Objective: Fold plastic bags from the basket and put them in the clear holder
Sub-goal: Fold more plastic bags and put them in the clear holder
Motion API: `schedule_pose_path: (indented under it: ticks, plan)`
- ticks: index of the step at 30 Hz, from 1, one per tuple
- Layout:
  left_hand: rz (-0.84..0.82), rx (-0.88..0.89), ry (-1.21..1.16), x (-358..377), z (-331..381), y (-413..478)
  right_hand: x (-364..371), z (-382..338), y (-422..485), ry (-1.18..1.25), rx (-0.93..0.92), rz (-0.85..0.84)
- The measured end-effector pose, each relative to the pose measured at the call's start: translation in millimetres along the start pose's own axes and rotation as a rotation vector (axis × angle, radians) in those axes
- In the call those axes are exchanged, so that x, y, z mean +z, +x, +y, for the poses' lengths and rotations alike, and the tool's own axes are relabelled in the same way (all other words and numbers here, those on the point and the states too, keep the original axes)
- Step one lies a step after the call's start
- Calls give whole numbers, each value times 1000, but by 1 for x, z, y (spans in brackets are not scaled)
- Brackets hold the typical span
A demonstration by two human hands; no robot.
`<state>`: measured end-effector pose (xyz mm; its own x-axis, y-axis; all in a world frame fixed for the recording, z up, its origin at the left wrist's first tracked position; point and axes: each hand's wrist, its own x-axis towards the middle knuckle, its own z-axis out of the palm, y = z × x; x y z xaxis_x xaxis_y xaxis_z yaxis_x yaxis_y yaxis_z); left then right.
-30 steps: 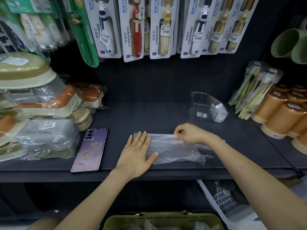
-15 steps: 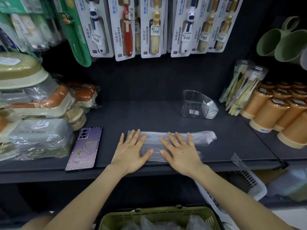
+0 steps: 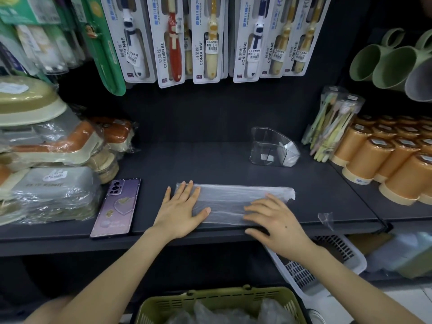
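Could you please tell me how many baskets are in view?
2: a green basket at bottom centre, and a white basket under the shelf at lower right; others may be hidden.

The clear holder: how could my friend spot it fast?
Look at the dark shelf under the hanging toothbrush packs. Toward its back right, left of the orange cups, stands the clear holder. Unlike its colourful neighbours, it is see-through with a slanted top.
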<state>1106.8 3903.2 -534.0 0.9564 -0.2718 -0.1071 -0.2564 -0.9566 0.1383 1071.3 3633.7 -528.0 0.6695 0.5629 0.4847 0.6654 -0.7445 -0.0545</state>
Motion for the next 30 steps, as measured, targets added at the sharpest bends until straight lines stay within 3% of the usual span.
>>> schedule_pose_path:
  ticks: [4,9,12,14,21,30]
  plan:
    - [10,-7,-135,-7,-1,-1,9,3,7,80,-20,-35]
    - [390,142,-457,-16,-11,-16,-1,2,18,190,183,-85]
    - [208,161,-627,-31,-18,-24,-10,4,34,280,351,-211]
    - [117,100,-596,-36,-23,-18,-15,9,48,392,475,-321]
    - [147,-72,-680,-37,-34,13,-13,25,77,683,673,-357]
    - [140,-231,-742,-36,-30,29,8,42,86,492,776,-340]
